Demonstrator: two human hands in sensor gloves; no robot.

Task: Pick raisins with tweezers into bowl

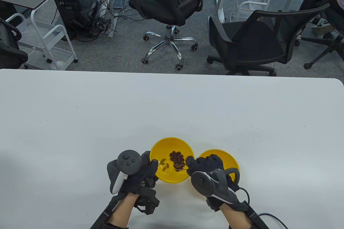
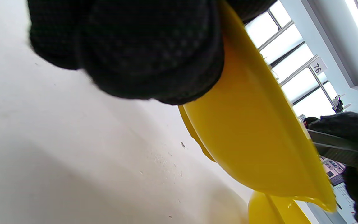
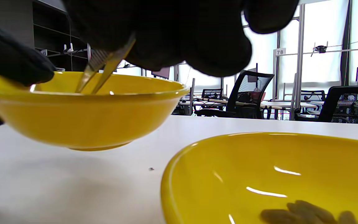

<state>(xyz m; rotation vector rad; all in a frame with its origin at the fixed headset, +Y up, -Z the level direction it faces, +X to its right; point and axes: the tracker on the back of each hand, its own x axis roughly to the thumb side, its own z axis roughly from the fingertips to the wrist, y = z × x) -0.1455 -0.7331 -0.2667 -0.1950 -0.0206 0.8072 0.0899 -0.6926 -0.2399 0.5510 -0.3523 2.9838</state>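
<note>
Most of the job is looking undone: a heap of dark brown raisins [image 1: 176, 157] is still sitting in the left-hand round yellow plastic bowl [image 1: 164, 145], along with two or three paler ones [image 1: 164, 165] lying apart near its left side, while the second yellow bowl [image 1: 228, 157] just beside it to the right is showing only a few raisins [image 3: 306, 213] at its bottom in the right wrist view, so I would judge the transfer as barely begun. The left hand [image 1: 137, 172], in its black sensor glove, is gripping the near-left rim of the full bowl, a fingertip hooking over the edge, and in the wrist views that bowl is appearing tipped up off the white table [image 1: 80, 119] on one side. The right hand [image 1: 207, 167] is pinching a pair of thin metal tweezers [image 1: 179, 166], its fingers closed around the handles, and reaching over the right rim so the tips are dipping into the near edge of the raisin heap. The two blades are standing slightly apart in the right wrist view; whether a raisin is caught between them I cannot tell, since the bowl wall is hiding the tips.
</note>
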